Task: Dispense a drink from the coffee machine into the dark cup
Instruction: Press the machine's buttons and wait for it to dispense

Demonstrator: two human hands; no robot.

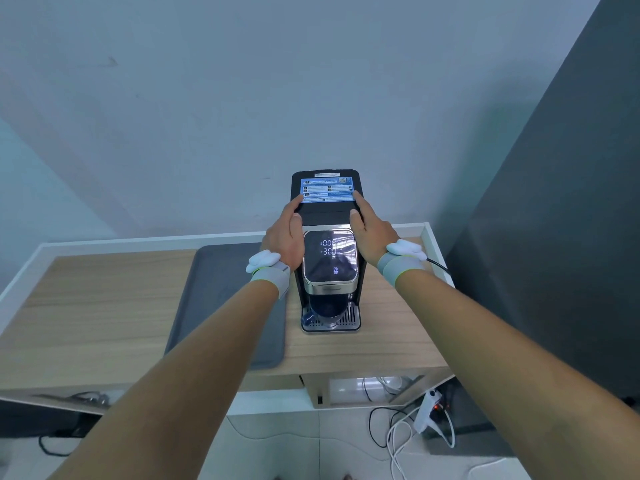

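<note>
The black coffee machine stands on the wooden counter, its lit touch panel showing digits. A dark cup sits under the spout on the slotted drip tray, its handle pointing left. My left hand grips the machine's left side and my right hand grips its right side, thumbs resting on the top, just behind the panel. Both wrists wear grey bands with white trackers.
A dark grey mat lies on the counter left of the machine. A white raised rim borders the counter at the back and right. A dark wall panel stands to the right. Cables and a power strip lie on the floor below.
</note>
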